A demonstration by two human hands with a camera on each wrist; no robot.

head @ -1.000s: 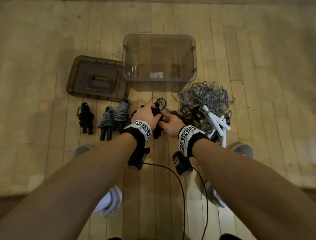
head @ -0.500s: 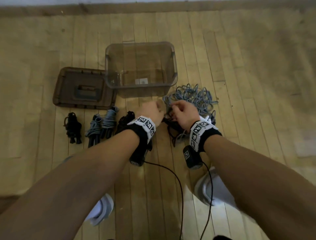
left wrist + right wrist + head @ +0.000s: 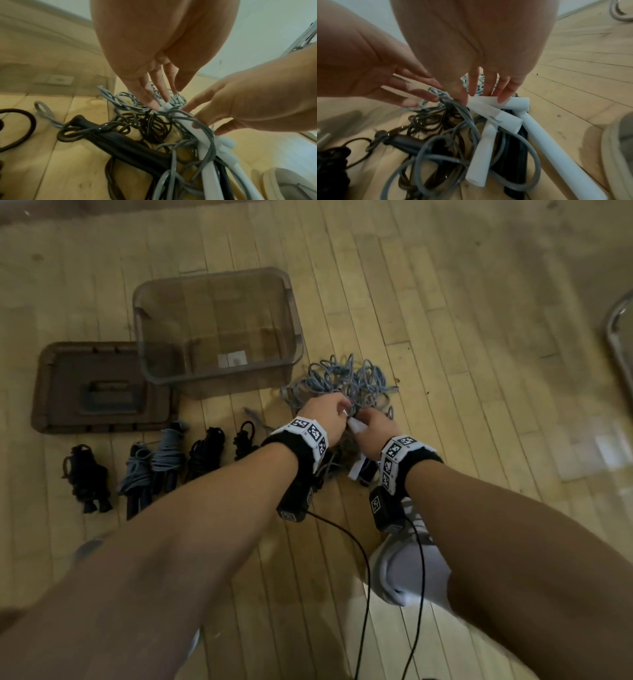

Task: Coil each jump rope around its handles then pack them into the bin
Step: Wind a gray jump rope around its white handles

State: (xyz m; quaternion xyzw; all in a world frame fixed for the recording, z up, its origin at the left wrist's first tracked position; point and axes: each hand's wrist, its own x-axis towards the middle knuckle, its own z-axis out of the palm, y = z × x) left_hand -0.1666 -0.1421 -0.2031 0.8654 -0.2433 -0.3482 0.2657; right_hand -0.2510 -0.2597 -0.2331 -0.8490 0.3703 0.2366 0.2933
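A tangle of grey and black jump ropes lies right of the clear bin, which holds no ropes. Several coiled ropes stand in a row on the floor: black, grey-blue, grey-blue, black and black. Both hands are in the tangle. My right hand pinches a white handle near its rope end. My left hand has straight fingers touching the grey cord at that handle's tip.
The brown bin lid lies left of the bin. More white handles and a black handle lie in the tangle. A white shoe is under my right forearm. A metal frame shows at the right edge.
The black coiled rope both hands held a second ago now lies in the row. Both hands moved right into the tangle, and the right hand took a white handle.
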